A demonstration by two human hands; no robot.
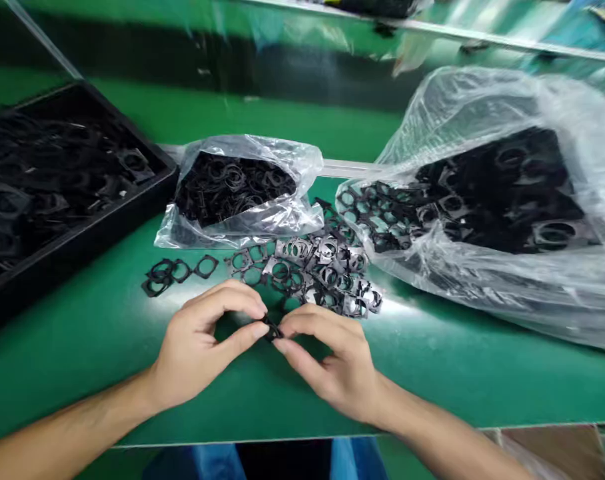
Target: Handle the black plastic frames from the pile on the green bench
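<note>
Between the fingertips of both hands is a small black frame with a round hole (272, 329), partly covered by the fingers. My left hand (202, 343) pinches its left side with thumb and forefinger. On its right side, my right hand (335, 360) grips it the same way. Just beyond the hands lies a loose pile of thin black frames (327, 267), each with a round opening. A few more black frames (180, 270) lie apart, to the left of the pile.
A black tray (132, 193) heaped with black parts stands at the left. Behind the pile sits a clear plastic bag (307, 167) of black rings. Another, larger bag (482, 273) with black frames spilling from its mouth lies at the right. The green table (432, 373) ends near my body.
</note>
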